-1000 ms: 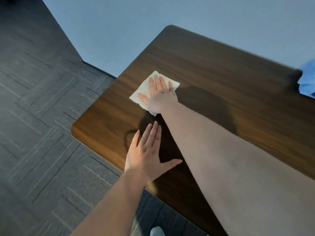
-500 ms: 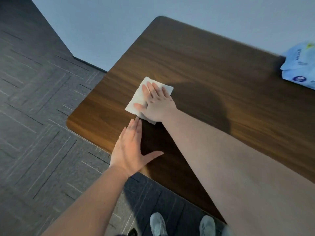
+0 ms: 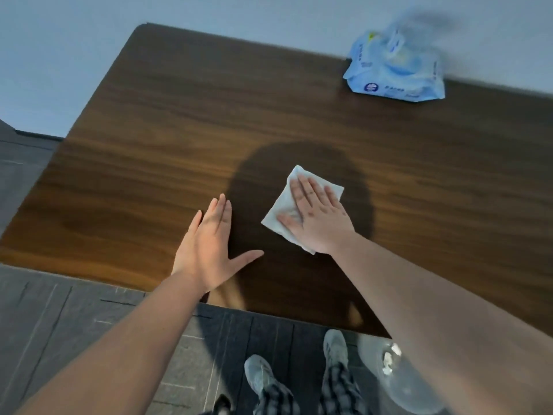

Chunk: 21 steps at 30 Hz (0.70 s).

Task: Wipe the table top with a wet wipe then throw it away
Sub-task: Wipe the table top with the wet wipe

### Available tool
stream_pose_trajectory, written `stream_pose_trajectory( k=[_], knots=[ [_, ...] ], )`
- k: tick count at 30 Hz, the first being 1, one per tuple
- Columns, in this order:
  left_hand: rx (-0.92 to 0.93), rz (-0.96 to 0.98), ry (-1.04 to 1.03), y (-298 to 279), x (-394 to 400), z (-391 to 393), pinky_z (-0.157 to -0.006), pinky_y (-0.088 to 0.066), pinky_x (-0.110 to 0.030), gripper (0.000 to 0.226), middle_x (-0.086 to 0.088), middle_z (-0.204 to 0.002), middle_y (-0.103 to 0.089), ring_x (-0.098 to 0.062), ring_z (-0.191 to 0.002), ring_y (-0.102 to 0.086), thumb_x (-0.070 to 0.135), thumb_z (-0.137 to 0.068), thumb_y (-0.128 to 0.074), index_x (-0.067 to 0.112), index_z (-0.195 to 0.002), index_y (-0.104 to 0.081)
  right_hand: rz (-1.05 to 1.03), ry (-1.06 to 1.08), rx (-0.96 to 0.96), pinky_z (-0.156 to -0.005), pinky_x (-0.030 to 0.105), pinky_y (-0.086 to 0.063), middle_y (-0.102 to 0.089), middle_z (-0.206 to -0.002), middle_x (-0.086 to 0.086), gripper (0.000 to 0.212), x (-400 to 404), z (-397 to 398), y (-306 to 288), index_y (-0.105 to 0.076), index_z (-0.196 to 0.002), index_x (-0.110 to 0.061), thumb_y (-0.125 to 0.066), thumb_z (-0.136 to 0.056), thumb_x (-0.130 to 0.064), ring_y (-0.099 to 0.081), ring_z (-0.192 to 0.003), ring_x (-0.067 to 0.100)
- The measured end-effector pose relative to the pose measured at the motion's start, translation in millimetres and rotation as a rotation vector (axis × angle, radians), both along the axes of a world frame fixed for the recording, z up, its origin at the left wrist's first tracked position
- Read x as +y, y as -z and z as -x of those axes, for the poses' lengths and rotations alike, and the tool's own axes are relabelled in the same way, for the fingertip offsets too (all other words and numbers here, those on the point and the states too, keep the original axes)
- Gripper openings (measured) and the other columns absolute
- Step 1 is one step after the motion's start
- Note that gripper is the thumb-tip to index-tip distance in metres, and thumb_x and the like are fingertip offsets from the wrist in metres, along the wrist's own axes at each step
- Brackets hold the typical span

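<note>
A white wet wipe (image 3: 302,205) is showing against the dark-brown wood-grain desk (image 3: 179,139); the wipes pack (image 3: 395,76) is looking light blue, the floor (image 3: 59,324) grey.

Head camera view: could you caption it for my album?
Right hand presses white wet wipe flat on brown wooden table; left hand rests alongside.

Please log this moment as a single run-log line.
phase: wiping | right hand: flat on wet wipe | left hand: flat on table top, empty | wipes pack: far edge

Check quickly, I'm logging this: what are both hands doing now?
Left hand: open, flat on the table top, empty.
Right hand: open, pressing the wet wipe flat.
</note>
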<state>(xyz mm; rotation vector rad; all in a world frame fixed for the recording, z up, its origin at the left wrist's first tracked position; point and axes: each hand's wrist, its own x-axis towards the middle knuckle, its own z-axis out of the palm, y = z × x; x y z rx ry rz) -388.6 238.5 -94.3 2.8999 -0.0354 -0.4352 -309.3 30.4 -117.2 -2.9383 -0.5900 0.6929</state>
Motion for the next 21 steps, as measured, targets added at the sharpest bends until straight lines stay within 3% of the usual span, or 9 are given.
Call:
stream_pose_trajectory(
  k=[9, 13, 21],
  knots=[
    [0.099, -0.085, 0.414, 3, -145, -22, -0.113, 0.011, -0.033, 0.099, 0.002, -0.147, 0.029, -0.011, -0.137, 0.025, 0.081, -0.076, -0.013, 0.014, -0.141, 0.022, 0.143, 0.406, -0.011, -0.119, 0.038, 0.007, 0.022, -0.159, -0.002, 0.079, -205, 40, -3, 0.023, -0.146, -0.020, -0.002, -0.088, -0.068, 0.019, -0.145, 0.014],
    [0.126, -0.079, 0.545, 4, -207, -27, -0.113, 0.013, -0.032, 0.099, 0.003, -0.147, 0.031, -0.009, -0.134, 0.028, 0.080, -0.077, -0.013, 0.015, -0.142, 0.022, 0.123, 0.592, -0.028, -0.119, 0.039, 0.003, 0.011, -0.161, -0.001, 0.082, -286, 65, -4, 0.013, -0.150, -0.022, -0.006, -0.088, -0.071, 0.010, -0.148, 0.016],
    [0.118, -0.090, 0.741, 3, -319, -51, -0.116, 0.011, -0.033, 0.098, 0.004, -0.147, 0.032, -0.010, -0.137, 0.027, 0.082, -0.076, -0.013, 0.018, -0.140, 0.026, 0.161, 0.904, -0.019, -0.117, 0.038, 0.007, 0.015, -0.161, 0.001, 0.080, -420, 95, -3, 0.013, -0.150, -0.021, -0.007, -0.089, -0.069, 0.014, -0.147, 0.018]
  ],
)
